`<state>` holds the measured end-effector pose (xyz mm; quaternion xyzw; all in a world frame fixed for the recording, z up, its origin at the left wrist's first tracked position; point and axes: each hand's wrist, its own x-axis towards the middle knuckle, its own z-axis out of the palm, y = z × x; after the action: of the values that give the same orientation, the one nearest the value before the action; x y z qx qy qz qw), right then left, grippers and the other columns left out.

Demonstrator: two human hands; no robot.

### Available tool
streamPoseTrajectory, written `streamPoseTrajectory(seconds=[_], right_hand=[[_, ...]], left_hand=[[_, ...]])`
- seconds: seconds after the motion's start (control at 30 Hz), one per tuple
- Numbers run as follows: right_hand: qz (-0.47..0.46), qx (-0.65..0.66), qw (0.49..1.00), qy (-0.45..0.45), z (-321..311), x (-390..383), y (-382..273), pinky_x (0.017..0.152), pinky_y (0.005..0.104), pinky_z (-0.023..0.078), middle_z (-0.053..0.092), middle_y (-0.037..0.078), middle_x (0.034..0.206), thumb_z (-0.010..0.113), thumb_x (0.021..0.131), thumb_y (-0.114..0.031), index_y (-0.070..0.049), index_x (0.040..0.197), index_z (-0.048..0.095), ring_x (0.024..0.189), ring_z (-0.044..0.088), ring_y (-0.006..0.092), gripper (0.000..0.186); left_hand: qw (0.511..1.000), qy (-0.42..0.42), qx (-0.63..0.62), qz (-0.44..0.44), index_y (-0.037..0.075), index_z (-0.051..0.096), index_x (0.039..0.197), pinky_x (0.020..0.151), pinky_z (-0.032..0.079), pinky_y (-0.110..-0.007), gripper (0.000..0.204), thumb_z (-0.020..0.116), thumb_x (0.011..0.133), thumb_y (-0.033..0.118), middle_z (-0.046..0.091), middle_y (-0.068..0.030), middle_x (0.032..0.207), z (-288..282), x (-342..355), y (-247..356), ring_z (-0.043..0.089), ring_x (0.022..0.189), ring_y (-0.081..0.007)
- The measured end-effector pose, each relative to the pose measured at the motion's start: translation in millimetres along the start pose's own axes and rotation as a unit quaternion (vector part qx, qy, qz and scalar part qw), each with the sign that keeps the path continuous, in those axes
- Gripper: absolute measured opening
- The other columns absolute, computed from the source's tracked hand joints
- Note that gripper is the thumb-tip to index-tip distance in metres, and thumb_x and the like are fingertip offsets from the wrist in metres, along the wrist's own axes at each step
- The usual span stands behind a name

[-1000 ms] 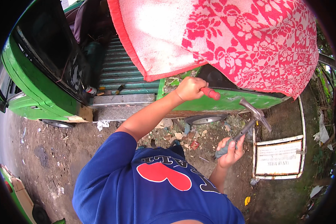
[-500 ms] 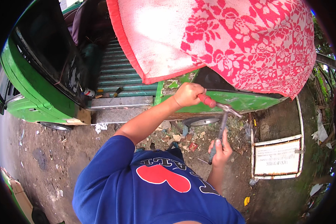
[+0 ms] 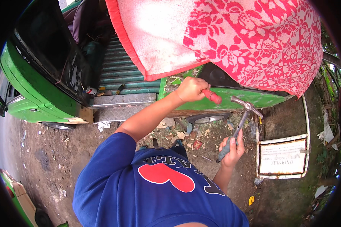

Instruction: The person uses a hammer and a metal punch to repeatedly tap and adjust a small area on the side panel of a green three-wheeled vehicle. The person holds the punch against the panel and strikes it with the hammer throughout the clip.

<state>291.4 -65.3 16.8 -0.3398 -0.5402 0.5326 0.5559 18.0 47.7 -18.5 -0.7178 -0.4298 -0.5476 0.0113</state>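
The left hand [image 3: 193, 90] is clamped around a red handle [image 3: 215, 97] protruding to its right, while the right hand [image 3: 233, 152] grips a hammer [image 3: 241, 122] whose head [image 3: 247, 106], beyond that hand, stands apart from the handle, with a green vehicle [image 3: 259, 99] ahead of both hands.

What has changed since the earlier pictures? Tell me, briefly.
The right hand swung the hammer left to the end of the red handle, then drew it back right, clear of it. Nothing was taken up or let go. The left hand still grips the red handle; the pink cloth still hangs over the green vehicle.
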Motion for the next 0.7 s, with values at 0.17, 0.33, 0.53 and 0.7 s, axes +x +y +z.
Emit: streamPoseTrajectory(seconds=[0.17,0.33,0.53,0.7], right_hand=[[0.001,-0.024,1.000,-0.018,-5.4,0.8,5.0,0.047,0.0279,0.047,0.053,0.008,0.073,0.049,0.097,-0.010,0.001,0.146,0.029,0.061,0.051,0.0133,0.055],[-0.082,-0.064,0.995,-0.012,-0.7,-0.8,-3.8,0.048,0.0274,0.047,0.054,0.008,0.073,0.049,0.097,-0.009,0.000,0.146,0.030,0.060,0.051,0.0128,0.054],[-0.038,-0.345,0.932,-0.105,6.9,10.6,-8.7,0.050,0.0252,0.044,0.055,0.005,0.069,0.052,0.094,-0.004,0.001,0.139,0.045,0.057,0.050,0.0088,0.045],[-0.029,-0.106,0.993,-0.044,-8.6,-6.6,13.3,0.050,0.0246,0.045,0.055,0.005,0.069,0.053,0.094,-0.006,0.003,0.139,0.043,0.058,0.050,0.0099,0.047]], left_hand=[[1.000,0.001,0.006,-0.009,0.009,0.066,0.077,0.060,0.053,-0.040,0.012,0.064,0.067,0.013,0.065,-0.0069,0.072,1.6,-0.7,0.3,0.065,0.069,-0.0278],[0.999,-0.007,0.031,-0.019,0.009,0.065,0.076,0.060,0.053,-0.040,0.010,0.064,0.067,0.013,0.065,-0.0075,0.072,-0.7,2.2,3.1,0.065,0.070,-0.0282],[0.998,0.064,-0.002,0.024,0.006,0.057,0.063,0.054,0.048,-0.040,0.020,0.068,0.080,0.012,0.061,-0.0107,0.064,4.7,3.6,-1.7,0.061,0.059,-0.0311],[0.999,0.015,0.019,-0.023,0.008,0.062,0.069,0.057,0.051,-0.039,0.006,0.068,0.070,0.011,0.064,-0.0089,0.070,-2.8,-2.0,4.9,0.064,0.065,-0.0289]])
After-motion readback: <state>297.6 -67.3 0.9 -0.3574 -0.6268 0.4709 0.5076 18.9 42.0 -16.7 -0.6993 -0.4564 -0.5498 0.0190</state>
